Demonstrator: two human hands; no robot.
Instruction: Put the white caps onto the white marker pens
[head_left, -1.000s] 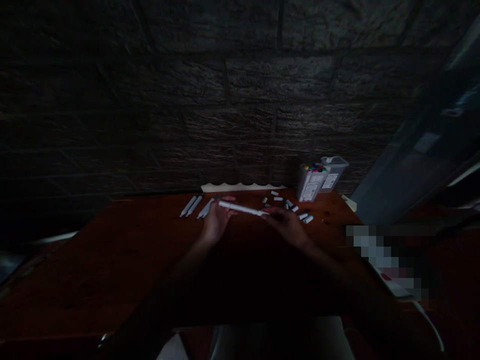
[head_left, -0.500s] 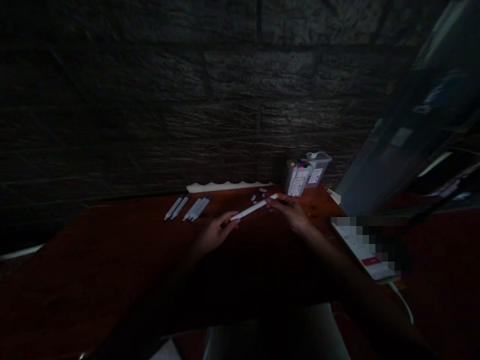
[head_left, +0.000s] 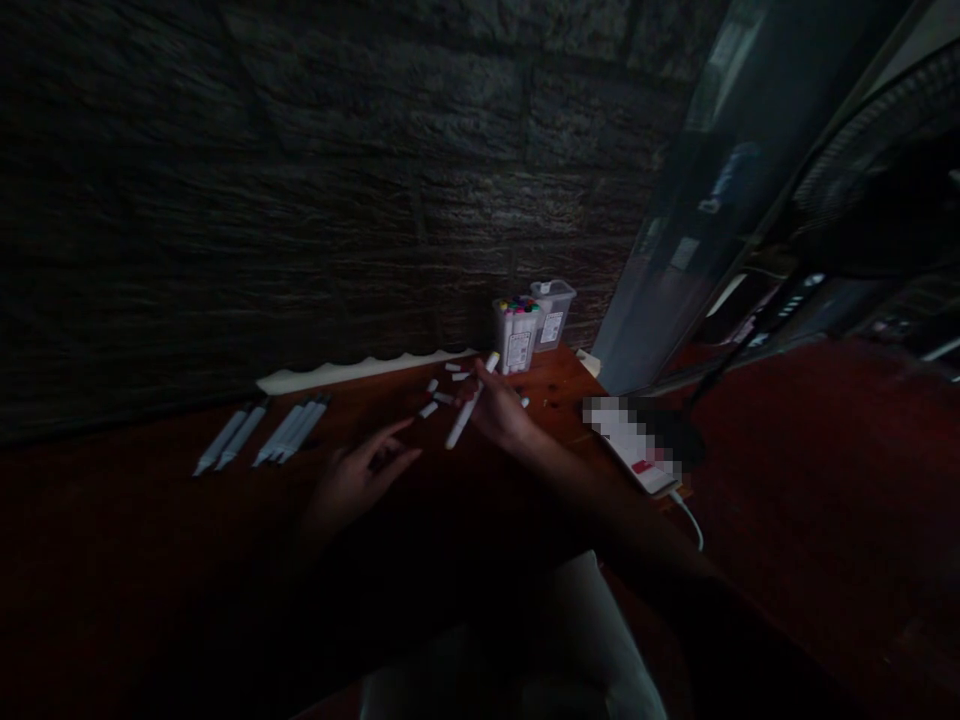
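My right hand (head_left: 501,415) is closed round a white marker (head_left: 469,406), held slanted above the dark red table (head_left: 150,540), its capped end pointing toward the far side. My left hand (head_left: 354,478) hovers just left of it, fingers spread, holding nothing. Several loose white caps (head_left: 439,389) lie on the table just beyond the marker. Further left, several uncapped white markers (head_left: 259,436) lie in a row. A clear tub full of coloured markers (head_left: 515,333) stands at the back by the wall.
A second clear tub (head_left: 554,312) stands behind the first. A pale scalloped strip (head_left: 352,369) runs along the brick wall. A white booklet (head_left: 637,455) and a cable (head_left: 690,520) lie at the table's right edge. A fan (head_left: 877,160) stands at right.
My left hand has let go of the marker and drawn back, open. My right hand now holds the marker alone, turned steeper. The view has swung to the right.
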